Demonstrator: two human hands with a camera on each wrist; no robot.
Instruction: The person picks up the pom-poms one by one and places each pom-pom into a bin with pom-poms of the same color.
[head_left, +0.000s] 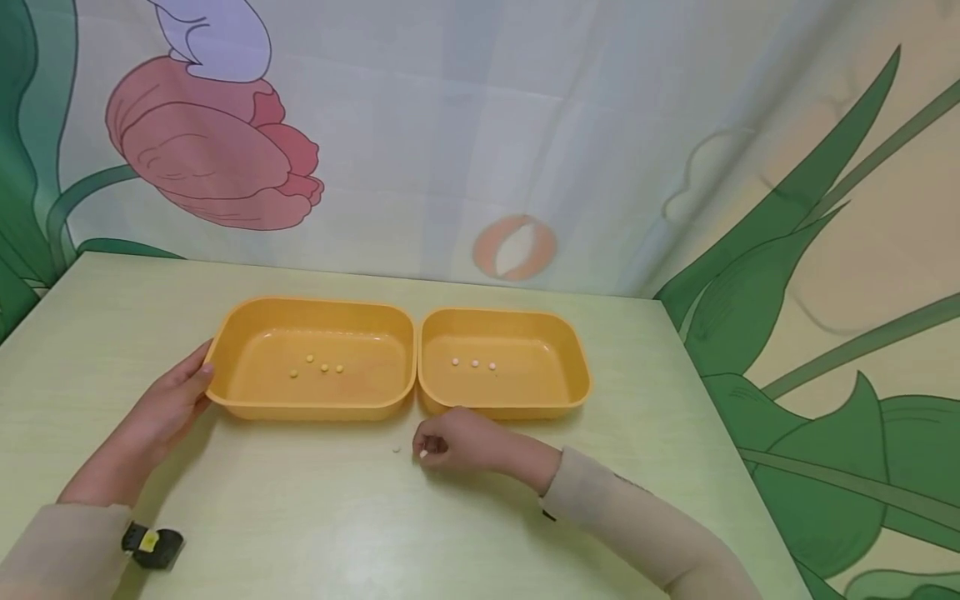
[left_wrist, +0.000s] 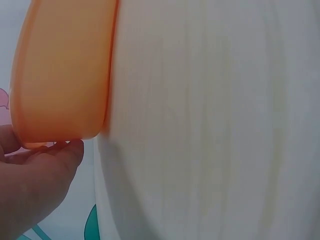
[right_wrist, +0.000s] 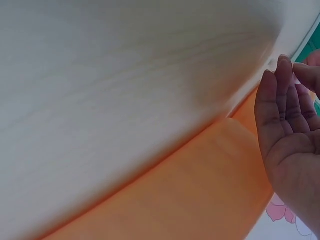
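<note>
My left hand [head_left: 167, 407] grips the left end of the larger yellow tray [head_left: 311, 412], its thumb at the rim; the left wrist view shows the fingers against that end wall. Inside this tray lie several small yellow tablets [head_left: 325, 367]. In front of the smaller yellow tray [head_left: 510, 412], my right hand [head_left: 465, 442] pinches a small white tablet [head_left: 423, 454] between thumb and fingertip. Another white tablet [head_left: 396, 449] lies on the table just left of that hand. Three pale tablets [head_left: 475, 363] sit in a row inside the smaller tray.
The two trays stand side by side, their ends touching or nearly so, on a pale wood-grain table [head_left: 315, 517]. Behind the table hangs a printed curtain [head_left: 405, 150] with flowers and leaves. A black wrist device [head_left: 153, 546] is strapped at the left sleeve.
</note>
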